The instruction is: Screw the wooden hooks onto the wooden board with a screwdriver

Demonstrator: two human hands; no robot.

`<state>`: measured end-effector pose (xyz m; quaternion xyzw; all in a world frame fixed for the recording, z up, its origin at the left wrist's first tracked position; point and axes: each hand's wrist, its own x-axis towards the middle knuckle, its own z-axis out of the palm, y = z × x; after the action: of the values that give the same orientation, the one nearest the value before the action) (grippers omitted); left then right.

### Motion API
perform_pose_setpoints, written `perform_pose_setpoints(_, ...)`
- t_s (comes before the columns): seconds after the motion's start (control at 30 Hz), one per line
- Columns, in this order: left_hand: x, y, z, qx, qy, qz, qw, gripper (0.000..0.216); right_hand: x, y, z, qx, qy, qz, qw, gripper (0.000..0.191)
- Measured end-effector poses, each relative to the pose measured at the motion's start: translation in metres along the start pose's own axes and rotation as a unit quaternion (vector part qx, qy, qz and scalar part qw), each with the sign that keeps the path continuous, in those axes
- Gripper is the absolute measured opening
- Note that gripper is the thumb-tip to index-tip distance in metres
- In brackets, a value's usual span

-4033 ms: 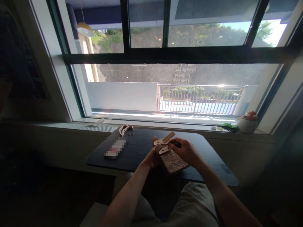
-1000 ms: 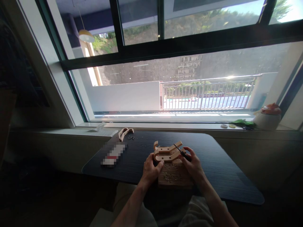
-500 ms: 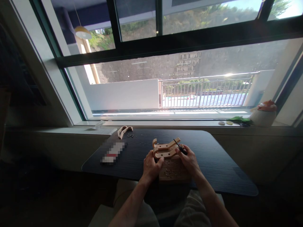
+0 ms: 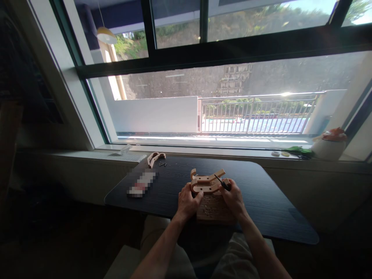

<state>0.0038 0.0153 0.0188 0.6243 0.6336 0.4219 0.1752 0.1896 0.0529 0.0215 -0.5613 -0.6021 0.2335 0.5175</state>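
Note:
Two pale curved wooden pieces (image 4: 205,189) with hooked ends and dark holes lie side by side above a brown wooden block (image 4: 215,213) at the table's near edge. My left hand (image 4: 188,199) is closed on the left end of the nearer piece, its thumb along the near side. In my right hand (image 4: 234,198) is a thin dark tool with a black handle, seemingly a screwdriver (image 4: 225,186); its shaft points up and left across the farther piece. My right fingers are also close to the right end of the wood. Small bits are scattered on the block.
On the dark table (image 4: 261,205), more curved wooden pieces (image 4: 155,158) lie at the back left beside several small metal pins or screws (image 4: 163,164). A blurred-out flat item (image 4: 142,185) is nearer. The window sill holds a white pot (image 4: 329,147) and green leaves (image 4: 297,150).
The view has shifted slightly, so the whole scene sits a little to the right. Both hands keep nearly the same hold; the tool's shaft tip looks slightly lower against the wood.

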Motion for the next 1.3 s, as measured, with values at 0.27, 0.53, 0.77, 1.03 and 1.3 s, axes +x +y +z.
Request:
perform_pose_setpoints(0.27,0.001,-0.007,0.001,-0.003,-0.005,0.019,1.0,0.023,0.006,-0.004,-0.015,0.013,-0.102,-0.013,0.995,0.03)
perform_pose_setpoints(0.53,0.001,-0.011,0.002,-0.007,0.006,0.031,0.999,0.023,0.02,-0.047,-0.09,-0.054,-0.263,-0.068,0.961,0.041)
perform_pose_setpoints(0.77,0.0,-0.013,0.002,-0.019,0.013,0.042,0.999,0.021,0.021,-0.095,-0.075,-0.201,-0.304,-0.181,0.914,0.029)
perform_pose_setpoints(1.03,-0.001,-0.01,0.0,-0.019,0.014,0.034,0.999,0.022,0.026,-0.107,-0.049,-0.336,-0.251,-0.187,0.888,0.024)
perform_pose_setpoints(1.3,-0.001,-0.011,0.0,-0.012,0.017,0.035,0.999,0.022,0.026,-0.116,-0.039,-0.342,-0.271,-0.208,0.875,0.026)
